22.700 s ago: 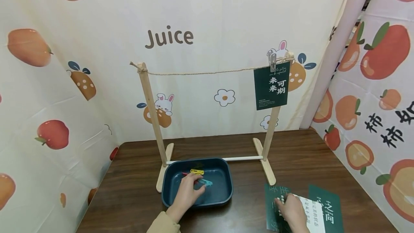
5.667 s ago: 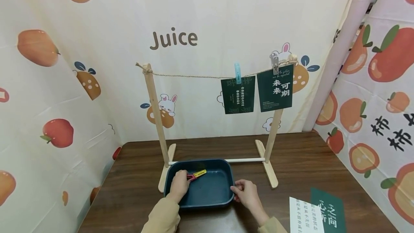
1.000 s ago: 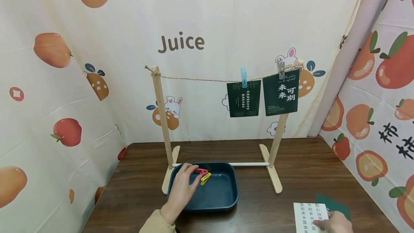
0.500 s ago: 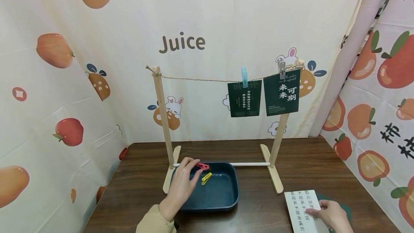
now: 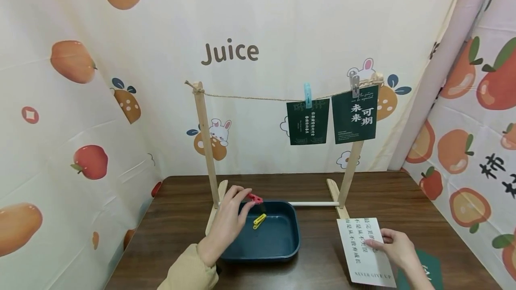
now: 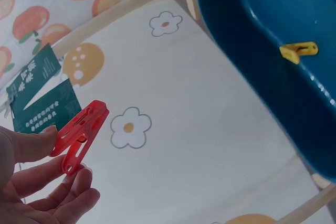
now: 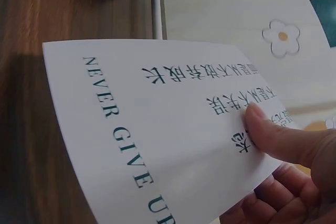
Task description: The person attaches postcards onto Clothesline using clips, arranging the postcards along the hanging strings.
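My left hand (image 5: 226, 218) pinches a red clothespin (image 6: 84, 129) by its handle ends, above the left part of a dark blue tray (image 5: 296, 240). Inside the tray lies a yellow clothespin (image 5: 260, 221). My right hand (image 5: 397, 249) holds a white card (image 5: 363, 254) printed "NEVER GIVE UP", thumb on its face and fingers behind, lifted over the table. Behind, a twine line (image 5: 250, 98) carries two green cards: one (image 5: 308, 124) under a light blue clothespin (image 5: 307, 95), the other (image 5: 354, 117) under a grey clothespin (image 5: 354, 85).
The twine is strung between two wooden posts (image 5: 207, 147) with flat feet, joined low down by a white rod (image 5: 314, 203). Another green card (image 5: 427, 267) lies on the brown table (image 5: 181, 209) below my right forearm. Fruit-printed cloth (image 5: 169, 21) stands around the table.
The light blue clothespin, formerly in the tray, now holds a second green card on the line. Lately the red clothespin has risen from the tray, and the white card has been lifted leftward.
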The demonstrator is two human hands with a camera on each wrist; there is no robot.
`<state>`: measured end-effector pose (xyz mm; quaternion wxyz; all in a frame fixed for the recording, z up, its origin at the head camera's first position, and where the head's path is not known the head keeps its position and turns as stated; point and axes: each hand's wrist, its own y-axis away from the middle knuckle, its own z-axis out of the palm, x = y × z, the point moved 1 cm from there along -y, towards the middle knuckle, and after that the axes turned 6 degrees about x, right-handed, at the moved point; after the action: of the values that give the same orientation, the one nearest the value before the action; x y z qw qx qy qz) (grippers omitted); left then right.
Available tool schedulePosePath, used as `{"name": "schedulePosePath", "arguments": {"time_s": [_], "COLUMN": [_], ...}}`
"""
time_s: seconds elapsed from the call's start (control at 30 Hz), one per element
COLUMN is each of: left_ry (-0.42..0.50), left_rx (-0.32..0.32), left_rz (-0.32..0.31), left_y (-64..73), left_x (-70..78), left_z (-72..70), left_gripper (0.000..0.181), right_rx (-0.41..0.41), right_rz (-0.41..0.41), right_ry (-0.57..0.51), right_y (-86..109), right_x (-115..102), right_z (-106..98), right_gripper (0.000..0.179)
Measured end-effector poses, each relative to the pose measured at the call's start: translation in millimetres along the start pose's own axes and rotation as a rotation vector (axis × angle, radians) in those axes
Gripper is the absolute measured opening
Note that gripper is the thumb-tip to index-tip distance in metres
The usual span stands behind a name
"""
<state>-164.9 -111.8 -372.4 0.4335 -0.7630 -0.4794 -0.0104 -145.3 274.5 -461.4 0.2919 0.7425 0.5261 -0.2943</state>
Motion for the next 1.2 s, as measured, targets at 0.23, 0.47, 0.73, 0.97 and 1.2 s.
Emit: {"name": "schedulePosePath", "arguments": {"time_s": [0.23,0.47,0.73,0.97,1.2], "left_ry": [-0.004,-0.003,-0.024,-0.013,-0.008], "left_rx": [0.001,-0.010,-0.005,-0.009,-0.003], "left_rz": [0.048,0.063,0.099,0.112,0.126], "left_y": [-11.4,-24.3,-40.9,-54.1,-65.9], "left_x": [5.5,13.8,23.2,28.5,32.7], "left_z": [-5.8,-11.7,-19.4,-24.7,-30.9], "left_gripper": [0.030,0.031,0.030,0.029,0.030], "right_rx": [0.034,0.065,0.074,0.092,0.086], "right_rz": [-0.095,-0.171,-0.220,-0.292,-0.307], "right_ry": [-0.051,-0.093,-0.141,-0.162,-0.168], "right_y": [0.4,-0.2,-2.9,-5.4,-6.5], "right_x": [-24,-47,-74,-97,-119], "right_z": [9,18,26,28,29], "right_gripper": [0.049,0.034,0.032,0.029,0.030]}}
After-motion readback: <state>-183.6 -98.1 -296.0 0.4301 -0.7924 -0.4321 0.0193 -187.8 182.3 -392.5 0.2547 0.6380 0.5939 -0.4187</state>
